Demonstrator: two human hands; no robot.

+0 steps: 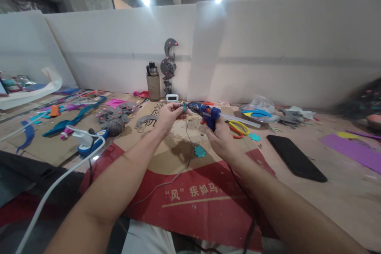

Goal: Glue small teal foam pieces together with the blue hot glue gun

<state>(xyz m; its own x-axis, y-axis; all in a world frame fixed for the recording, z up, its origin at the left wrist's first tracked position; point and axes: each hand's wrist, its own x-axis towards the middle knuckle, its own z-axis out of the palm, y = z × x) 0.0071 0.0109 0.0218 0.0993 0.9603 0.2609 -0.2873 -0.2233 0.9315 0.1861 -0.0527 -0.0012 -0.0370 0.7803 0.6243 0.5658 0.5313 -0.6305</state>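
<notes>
My right hand (219, 135) is wrapped round the handle of a blue hot glue gun (210, 117), with a translucent glue stick (241, 119) sticking out of its back end. The gun's nozzle points left, toward my left hand (169, 115). Between that hand's thumb and fingers is a small teal piece (184, 107), close to the nozzle; whether they touch I cannot tell. A thin grey string (188, 133) hangs down from the piece and runs across the cardboard. Below, a teal felt flower shape (200, 151) lies flat on the red and tan cardboard (205, 194).
Yellow-handled scissors (239, 127) and a black phone (296, 156) lie to the right. Grey yarn (114, 121), a blue power strip (92, 143) and a white cable (56, 182) are at left. A bottle (153, 85) and small white clock (172, 98) stand before the white partition (119, 47).
</notes>
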